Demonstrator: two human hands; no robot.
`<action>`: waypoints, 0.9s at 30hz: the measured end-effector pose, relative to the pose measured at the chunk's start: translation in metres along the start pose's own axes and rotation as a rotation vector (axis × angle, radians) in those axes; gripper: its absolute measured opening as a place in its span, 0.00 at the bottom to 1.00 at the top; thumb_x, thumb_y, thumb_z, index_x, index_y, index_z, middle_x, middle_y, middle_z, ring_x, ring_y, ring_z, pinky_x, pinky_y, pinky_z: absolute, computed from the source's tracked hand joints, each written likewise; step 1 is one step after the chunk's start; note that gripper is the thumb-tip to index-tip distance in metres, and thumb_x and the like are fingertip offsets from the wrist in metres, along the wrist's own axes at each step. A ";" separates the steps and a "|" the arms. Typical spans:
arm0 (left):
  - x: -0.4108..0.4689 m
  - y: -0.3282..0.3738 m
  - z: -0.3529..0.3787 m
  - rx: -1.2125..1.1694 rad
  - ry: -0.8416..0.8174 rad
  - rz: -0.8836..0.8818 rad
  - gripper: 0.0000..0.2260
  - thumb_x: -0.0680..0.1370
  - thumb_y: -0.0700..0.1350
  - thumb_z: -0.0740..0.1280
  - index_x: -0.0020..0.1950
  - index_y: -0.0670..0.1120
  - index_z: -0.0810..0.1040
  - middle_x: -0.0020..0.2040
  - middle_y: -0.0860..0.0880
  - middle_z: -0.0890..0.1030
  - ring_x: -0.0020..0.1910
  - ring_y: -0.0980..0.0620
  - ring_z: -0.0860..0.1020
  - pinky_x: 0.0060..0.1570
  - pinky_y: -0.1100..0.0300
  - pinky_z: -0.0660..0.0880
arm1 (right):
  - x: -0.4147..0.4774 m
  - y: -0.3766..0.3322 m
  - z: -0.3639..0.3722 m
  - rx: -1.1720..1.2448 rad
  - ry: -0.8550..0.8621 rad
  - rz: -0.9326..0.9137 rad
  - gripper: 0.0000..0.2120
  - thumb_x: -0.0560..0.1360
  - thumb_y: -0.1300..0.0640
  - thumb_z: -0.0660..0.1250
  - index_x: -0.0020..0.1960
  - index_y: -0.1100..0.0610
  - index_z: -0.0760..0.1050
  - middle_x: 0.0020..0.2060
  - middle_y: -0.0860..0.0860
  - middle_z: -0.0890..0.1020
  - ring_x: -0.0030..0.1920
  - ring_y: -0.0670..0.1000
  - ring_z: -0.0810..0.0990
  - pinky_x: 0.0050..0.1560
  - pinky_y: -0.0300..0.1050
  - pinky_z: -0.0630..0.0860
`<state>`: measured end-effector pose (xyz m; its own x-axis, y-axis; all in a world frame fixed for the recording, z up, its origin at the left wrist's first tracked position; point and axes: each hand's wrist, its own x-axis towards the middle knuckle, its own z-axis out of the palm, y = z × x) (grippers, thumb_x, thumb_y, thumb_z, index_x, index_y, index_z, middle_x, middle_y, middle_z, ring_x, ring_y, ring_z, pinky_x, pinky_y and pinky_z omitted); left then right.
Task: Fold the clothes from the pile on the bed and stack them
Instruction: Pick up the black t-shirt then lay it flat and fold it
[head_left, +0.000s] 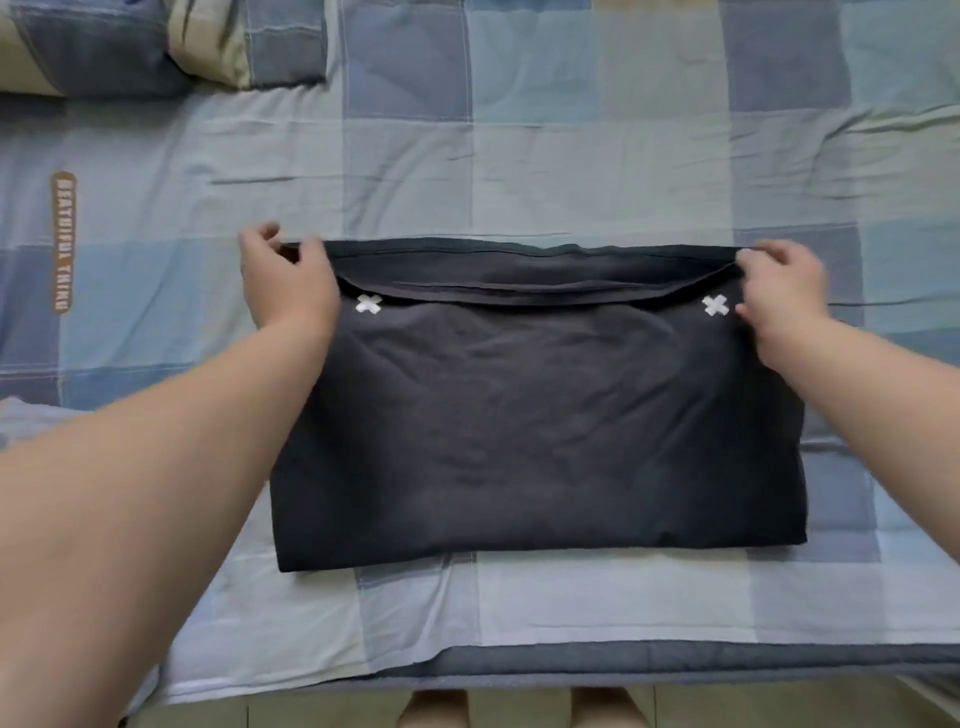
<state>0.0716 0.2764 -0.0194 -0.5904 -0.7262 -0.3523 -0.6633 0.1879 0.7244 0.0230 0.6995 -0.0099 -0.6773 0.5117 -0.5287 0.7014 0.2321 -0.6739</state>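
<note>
A dark grey garment (535, 415) with two small white cross marks lies folded into a wide rectangle on the bed, near its front edge. My left hand (285, 283) pinches the garment's far left corner. My right hand (779, 293) pinches the far right corner. Between the two hands the top layer's far edge sags in a shallow curve, showing the layer underneath. No pile or stack of other clothes is in view.
The bed wears a blue and grey checked sheet (571, 171). A matching pillow (130, 47) lies at the far left corner. A pale cloth (31, 415) shows at the left edge. Tiled floor and my feet (436, 709) appear below the bed's front edge.
</note>
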 end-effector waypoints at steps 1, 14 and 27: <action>-0.014 -0.007 0.010 0.193 -0.056 0.249 0.21 0.77 0.50 0.64 0.69 0.44 0.73 0.66 0.43 0.77 0.66 0.43 0.74 0.69 0.50 0.69 | -0.011 0.008 0.013 -0.218 -0.046 -0.205 0.27 0.75 0.49 0.66 0.72 0.55 0.71 0.66 0.51 0.78 0.69 0.55 0.74 0.70 0.51 0.70; -0.036 -0.060 0.071 1.001 -0.326 0.524 0.31 0.81 0.67 0.52 0.82 0.57 0.51 0.83 0.49 0.48 0.81 0.45 0.46 0.76 0.38 0.45 | 0.007 0.087 0.071 -1.216 -0.162 -0.741 0.33 0.82 0.36 0.47 0.82 0.48 0.47 0.82 0.50 0.46 0.81 0.56 0.44 0.78 0.63 0.42; -0.019 -0.010 0.081 0.977 -0.269 0.809 0.09 0.84 0.47 0.58 0.59 0.47 0.75 0.59 0.46 0.80 0.59 0.40 0.72 0.57 0.47 0.64 | 0.031 0.007 0.060 -0.774 -0.207 -0.591 0.09 0.81 0.51 0.63 0.53 0.53 0.81 0.52 0.55 0.83 0.57 0.60 0.78 0.61 0.56 0.72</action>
<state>0.0522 0.3420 -0.0682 -0.9765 -0.0472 -0.2104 -0.0688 0.9929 0.0969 -0.0062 0.6671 -0.0624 -0.9384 0.0023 -0.3456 0.1401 0.9166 -0.3744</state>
